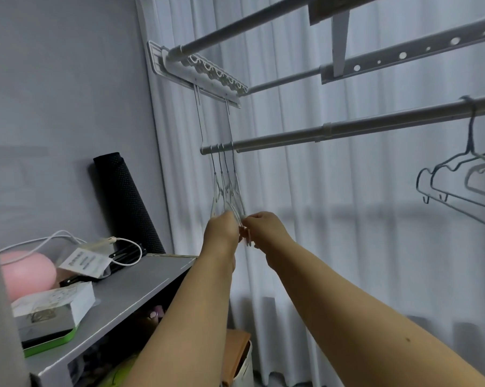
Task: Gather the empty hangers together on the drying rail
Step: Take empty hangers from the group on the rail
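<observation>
Both hands were raised to a cluster of pale empty hangers (226, 191) hanging from the far left end of the lowest drying rail (347, 128). Four wire hooks sat close together on the rail, just beside its end cap, and the hanger bodies bunched below them. The left hand (221, 230) was closed around the lower part of the bunch, fingers wrapped over the frames. The right hand (266, 229) was pinched shut on the bottom edge of the same bunch, touching the left hand (exact finger contact was blurred).

A dark hanger (459, 180) hung alone near the right end of the same rail, well apart from the cluster, with a paler hanger partly behind it.

Two more rails ran above, one fitted with a perforated bar (403, 55), all fixed to a wall bracket (199, 74). White curtains (305, 191) hung behind.

At lower left, a grey shelf (140, 286) carried a pink round object (26, 272), a white cable (129, 252), a white box (57, 303) and a rolled black mat (126, 202) leaning against the wall.
</observation>
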Motion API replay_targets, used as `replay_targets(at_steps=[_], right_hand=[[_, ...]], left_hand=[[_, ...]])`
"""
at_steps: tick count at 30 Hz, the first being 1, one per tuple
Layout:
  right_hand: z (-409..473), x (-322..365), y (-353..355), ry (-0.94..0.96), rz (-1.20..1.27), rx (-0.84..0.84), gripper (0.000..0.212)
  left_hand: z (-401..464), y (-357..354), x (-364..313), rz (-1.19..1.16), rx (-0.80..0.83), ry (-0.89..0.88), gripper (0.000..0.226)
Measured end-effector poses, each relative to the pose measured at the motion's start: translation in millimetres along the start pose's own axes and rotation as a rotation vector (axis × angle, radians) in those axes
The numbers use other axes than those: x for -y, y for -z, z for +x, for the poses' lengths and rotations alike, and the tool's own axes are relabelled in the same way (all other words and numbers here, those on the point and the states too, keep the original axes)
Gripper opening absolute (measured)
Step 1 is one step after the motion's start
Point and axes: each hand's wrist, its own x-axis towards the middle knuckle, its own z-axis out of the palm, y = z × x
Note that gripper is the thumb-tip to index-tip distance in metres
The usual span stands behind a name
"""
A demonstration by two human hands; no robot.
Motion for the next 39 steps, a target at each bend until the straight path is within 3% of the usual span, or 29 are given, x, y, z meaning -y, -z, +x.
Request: replay_targets(at_steps=[7, 11, 20, 39], right_hand=[[5.2, 5.2, 19.3, 0.052, -0.035, -0.093, 0.025], [9.0, 2.5, 27.9, 0.188, -0.244, -0.193, 0.029], [10.1, -7.2, 42.1, 0.359, -0.554, -0.485, 0.025], [-28.1, -8.8, 83.3, 0.356, -0.600, -0.594, 0.026]], left_hand=[[-0.9, -19.5, -9.3, -0.093, 0.067, 0.064, 0.042], [-3.9, -29.2, -12.7, -0.110, 0.080, 0.017, 0.044], [5.1, -42.5, -3.7, 0.322, -0.178, -0.287, 0.045], [-25.9, -59.1, -0.6, 0.451, -0.229, -0.454, 0.044]])
